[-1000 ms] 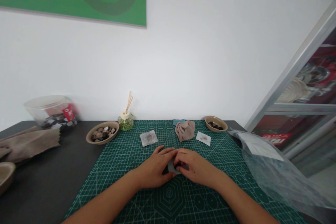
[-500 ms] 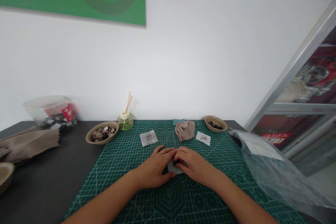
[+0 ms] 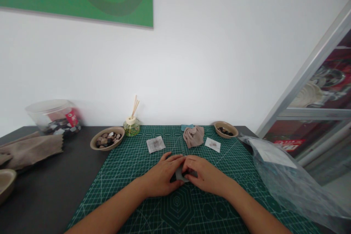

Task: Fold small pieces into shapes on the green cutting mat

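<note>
On the green cutting mat (image 3: 137, 212), a small grey-white sheet (image 3: 180, 175) lies between both hands. My left hand (image 3: 162, 176) rests on the sheet's left side with its fingers apart, the thumb near the lower edge and the fingertips at the top. My right hand (image 3: 202, 173) is bent over the sheet, fingers curled and pinching a small dark object (image 3: 185, 173), mostly hidden beneath them. Behind the hands sit a crumpled beige cloth (image 3: 193, 136), a smudged white sheet (image 3: 155, 144) on the left and another smudged sheet (image 3: 212, 144) on the right.
A bowl of brown and black stones (image 3: 107, 138) and a reed diffuser (image 3: 132, 126) stand back left. Dark stones fill part of a bowl (image 3: 226, 129) back right. A clear plastic bag (image 3: 285, 182) covers the mat's right edge. Far left are a plastic jar (image 3: 55, 117) and brown cloth (image 3: 33, 150).
My right hand has shifted slightly, its fingers moving a little downward over the sheet. My left hand stays in nearly the same place.
</note>
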Available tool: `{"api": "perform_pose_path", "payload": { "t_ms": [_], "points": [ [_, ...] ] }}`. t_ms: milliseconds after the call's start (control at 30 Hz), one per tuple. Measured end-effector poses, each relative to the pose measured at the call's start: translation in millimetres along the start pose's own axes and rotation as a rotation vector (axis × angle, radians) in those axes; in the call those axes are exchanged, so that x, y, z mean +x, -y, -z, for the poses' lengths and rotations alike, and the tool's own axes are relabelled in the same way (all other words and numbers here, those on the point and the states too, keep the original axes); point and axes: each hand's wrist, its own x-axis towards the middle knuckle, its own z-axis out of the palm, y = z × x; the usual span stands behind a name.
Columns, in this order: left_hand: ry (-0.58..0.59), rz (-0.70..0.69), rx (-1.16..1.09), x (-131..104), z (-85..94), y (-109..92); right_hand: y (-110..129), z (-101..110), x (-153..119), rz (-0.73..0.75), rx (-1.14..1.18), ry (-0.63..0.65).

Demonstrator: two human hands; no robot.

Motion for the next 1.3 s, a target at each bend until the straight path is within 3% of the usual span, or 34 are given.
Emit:
{"api": "perform_pose_path", "payload": {
  "t_ms": [533,700,1300],
  "points": [
    [-0.003,0.013,0.004,-0.8,0.5,-0.6,-1.2,1.0,-0.2,-0.027,-0.054,-0.047],
    [-0.001,0.010,0.012,-1.2,-0.8,0.3,0.1,2.0,-0.6,-0.002,0.022,0.001],
    [-0.003,0.005,0.014,-0.7,-0.4,-0.8,0.3,0.0,-0.4,0.008,0.003,-0.009]
  ]
}}
